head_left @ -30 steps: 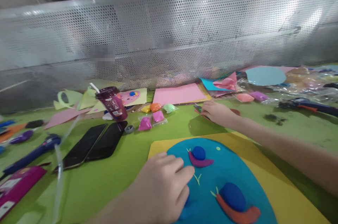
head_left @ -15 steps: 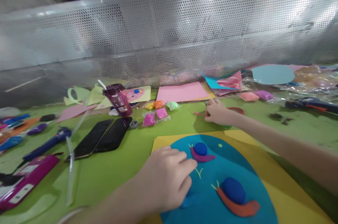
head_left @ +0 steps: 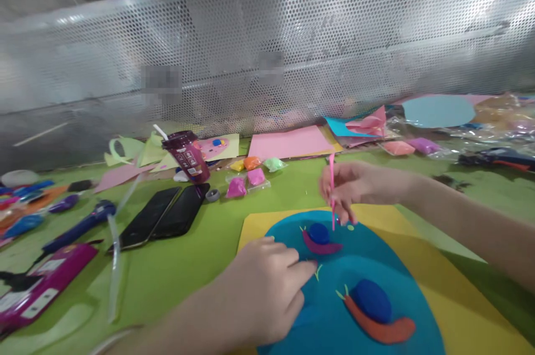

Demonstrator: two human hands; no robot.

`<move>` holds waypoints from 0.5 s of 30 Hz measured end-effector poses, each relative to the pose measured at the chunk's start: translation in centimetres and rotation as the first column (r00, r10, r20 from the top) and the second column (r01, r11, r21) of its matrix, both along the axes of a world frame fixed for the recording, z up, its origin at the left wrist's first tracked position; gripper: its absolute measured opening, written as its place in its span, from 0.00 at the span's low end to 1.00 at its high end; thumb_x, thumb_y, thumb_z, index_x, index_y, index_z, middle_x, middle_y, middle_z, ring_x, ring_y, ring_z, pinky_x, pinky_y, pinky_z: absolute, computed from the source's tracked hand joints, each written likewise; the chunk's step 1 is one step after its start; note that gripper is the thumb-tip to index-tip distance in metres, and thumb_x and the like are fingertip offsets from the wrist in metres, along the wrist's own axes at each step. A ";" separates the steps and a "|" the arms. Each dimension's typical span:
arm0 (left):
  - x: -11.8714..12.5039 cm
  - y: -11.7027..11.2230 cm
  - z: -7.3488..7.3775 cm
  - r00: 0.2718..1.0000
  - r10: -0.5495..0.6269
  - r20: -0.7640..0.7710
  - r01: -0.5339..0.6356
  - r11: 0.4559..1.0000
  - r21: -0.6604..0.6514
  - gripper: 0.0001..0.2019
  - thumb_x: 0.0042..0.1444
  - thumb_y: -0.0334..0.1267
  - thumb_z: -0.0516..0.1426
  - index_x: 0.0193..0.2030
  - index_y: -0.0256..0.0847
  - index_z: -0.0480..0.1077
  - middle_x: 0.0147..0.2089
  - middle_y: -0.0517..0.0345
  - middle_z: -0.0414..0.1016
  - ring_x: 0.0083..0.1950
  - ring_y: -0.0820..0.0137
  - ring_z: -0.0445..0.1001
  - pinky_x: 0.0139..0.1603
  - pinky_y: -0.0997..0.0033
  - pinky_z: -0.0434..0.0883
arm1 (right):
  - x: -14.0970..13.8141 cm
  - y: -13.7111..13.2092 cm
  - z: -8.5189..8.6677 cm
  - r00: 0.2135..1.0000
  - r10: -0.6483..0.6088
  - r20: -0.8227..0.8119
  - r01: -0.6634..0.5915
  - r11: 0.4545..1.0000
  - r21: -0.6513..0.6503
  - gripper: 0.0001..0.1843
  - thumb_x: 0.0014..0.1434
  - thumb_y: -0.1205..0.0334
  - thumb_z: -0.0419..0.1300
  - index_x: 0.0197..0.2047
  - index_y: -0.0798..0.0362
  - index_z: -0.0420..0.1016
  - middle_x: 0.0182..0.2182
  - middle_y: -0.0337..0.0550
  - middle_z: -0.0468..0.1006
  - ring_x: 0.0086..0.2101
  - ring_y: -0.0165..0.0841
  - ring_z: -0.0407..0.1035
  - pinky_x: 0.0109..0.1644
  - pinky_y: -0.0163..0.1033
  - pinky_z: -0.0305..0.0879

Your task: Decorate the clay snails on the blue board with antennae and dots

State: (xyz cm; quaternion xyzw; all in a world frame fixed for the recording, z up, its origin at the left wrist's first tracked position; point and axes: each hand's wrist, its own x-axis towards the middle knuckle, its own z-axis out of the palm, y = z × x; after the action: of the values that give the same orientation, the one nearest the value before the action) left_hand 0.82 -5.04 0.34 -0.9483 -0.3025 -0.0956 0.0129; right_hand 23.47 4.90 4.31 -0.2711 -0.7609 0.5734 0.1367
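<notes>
A blue paper oval (head_left: 355,266) lies on a yellow sheet (head_left: 451,310) on the green table. Two clay snails sit on it: a purple one with a blue shell (head_left: 320,238) and an orange one with a blue shell (head_left: 371,310). My left hand (head_left: 263,288) rests curled on the oval's left edge, fingers pressed on the paper. My right hand (head_left: 355,188) hovers above the purple snail and pinches a thin pink stick tool (head_left: 332,193) held upright, its tip just over the oval.
Two black phones (head_left: 163,215) lie left of the sheet. Behind them stand a dark red cup (head_left: 187,157), small bags of coloured clay (head_left: 251,176) and pink paper (head_left: 288,143). Glue guns and pens (head_left: 75,227) crowd the left; a perforated metal panel (head_left: 292,48) backs the table.
My right hand picked the pink stick up from the table near the far edge and brought it back over the purple snail. My left hand stayed on the oval.
</notes>
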 end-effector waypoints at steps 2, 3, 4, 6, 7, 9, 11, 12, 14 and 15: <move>0.0 0.0 0.0 1.000 0.000 -0.006 0.000 1.000 -0.005 0.15 0.54 0.32 0.48 0.47 0.42 0.69 0.28 0.58 0.70 0.28 0.66 0.68 0.31 0.66 0.67 | -0.6 -1.0 -0.1 0.985 0.165 -0.051 -0.173 0.961 -0.218 0.12 0.55 0.58 0.60 0.34 0.55 0.62 0.27 0.39 0.74 0.27 0.30 0.73 0.30 0.36 0.71; 0.0 0.1 -0.1 1.000 -0.003 -0.013 0.003 1.000 -0.006 0.15 0.54 0.32 0.48 0.46 0.42 0.69 0.28 0.58 0.70 0.28 0.66 0.68 0.31 0.65 0.67 | -0.9 -1.4 -0.1 0.977 0.206 -0.049 -0.212 0.941 -0.265 0.11 0.55 0.59 0.60 0.34 0.56 0.62 0.27 0.39 0.74 0.28 0.30 0.73 0.32 0.37 0.71; -0.1 0.1 -0.1 1.000 -0.004 -0.021 0.004 1.000 -0.006 0.15 0.54 0.32 0.48 0.46 0.42 0.69 0.28 0.58 0.70 0.28 0.66 0.68 0.31 0.65 0.67 | -1.2 -1.8 -0.2 0.973 0.226 -0.039 -0.227 0.931 -0.286 0.10 0.56 0.60 0.59 0.34 0.56 0.63 0.26 0.38 0.74 0.29 0.30 0.73 0.33 0.37 0.71; -0.1 0.1 -0.1 0.999 -0.008 -0.034 0.007 1.000 -0.007 0.15 0.54 0.32 0.48 0.46 0.42 0.69 0.28 0.58 0.69 0.27 0.66 0.67 0.31 0.65 0.67 | -1.7 -2.3 -0.3 0.972 0.234 -0.016 -0.228 0.928 -0.294 0.09 0.57 0.61 0.59 0.33 0.57 0.63 0.25 0.37 0.74 0.27 0.28 0.72 0.33 0.35 0.69; -0.1 0.2 -0.1 0.999 -0.010 -0.038 0.010 1.000 -0.007 0.15 0.54 0.32 0.48 0.47 0.42 0.69 0.28 0.58 0.69 0.27 0.66 0.67 0.31 0.65 0.67 | -1.9 -2.4 -0.4 0.972 0.233 -0.007 -0.225 0.930 -0.292 0.08 0.57 0.62 0.58 0.33 0.57 0.63 0.25 0.37 0.74 0.26 0.27 0.72 0.32 0.34 0.69; -0.1 0.2 -0.1 0.999 -0.013 -0.043 0.013 1.000 -0.011 0.15 0.55 0.32 0.48 0.47 0.42 0.69 0.27 0.58 0.69 0.27 0.66 0.67 0.31 0.65 0.67 | -2.0 -2.6 -0.5 0.972 0.236 0.013 -0.223 0.934 -0.280 0.07 0.58 0.64 0.57 0.33 0.56 0.62 0.25 0.36 0.74 0.24 0.25 0.71 0.32 0.32 0.67; -0.1 0.2 0.0 0.999 -0.015 -0.043 0.014 1.000 -0.009 0.15 0.55 0.32 0.47 0.47 0.42 0.69 0.27 0.58 0.69 0.27 0.66 0.67 0.31 0.66 0.66 | -2.0 -2.6 -0.5 0.973 0.231 0.029 -0.215 0.941 -0.260 0.06 0.58 0.65 0.56 0.32 0.56 0.62 0.25 0.35 0.74 0.23 0.24 0.70 0.31 0.31 0.66; 0.0 0.2 0.0 0.999 -0.014 -0.044 0.013 1.000 -0.007 0.15 0.55 0.32 0.47 0.47 0.42 0.69 0.27 0.58 0.69 0.27 0.66 0.67 0.31 0.66 0.66 | -2.0 -2.5 -0.6 0.973 0.226 0.038 -0.209 0.945 -0.251 0.06 0.58 0.65 0.56 0.32 0.56 0.62 0.25 0.35 0.74 0.23 0.24 0.70 0.31 0.31 0.65; 0.0 0.2 0.0 0.999 -0.012 -0.041 0.012 1.000 0.002 0.15 0.55 0.32 0.47 0.47 0.42 0.69 0.27 0.58 0.68 0.27 0.66 0.66 0.31 0.65 0.66 | -1.8 -2.4 -0.7 0.975 0.217 0.052 -0.199 0.949 -0.246 0.06 0.58 0.66 0.56 0.32 0.55 0.62 0.24 0.35 0.73 0.25 0.25 0.71 0.32 0.32 0.66; 0.0 0.2 0.0 0.999 -0.012 -0.040 0.012 1.000 0.007 0.15 0.55 0.32 0.47 0.47 0.43 0.69 0.26 0.58 0.68 0.27 0.66 0.66 0.30 0.65 0.66 | -1.8 -2.3 -0.8 0.976 0.212 0.056 -0.193 0.950 -0.245 0.05 0.58 0.66 0.56 0.32 0.55 0.62 0.24 0.35 0.73 0.26 0.25 0.71 0.32 0.32 0.66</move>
State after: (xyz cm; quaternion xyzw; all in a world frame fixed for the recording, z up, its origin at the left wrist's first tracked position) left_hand 0.79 -4.88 0.31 -0.9517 -0.2961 -0.0778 0.0218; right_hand 21.70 2.56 3.56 -0.2291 -0.7154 0.6600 0.0125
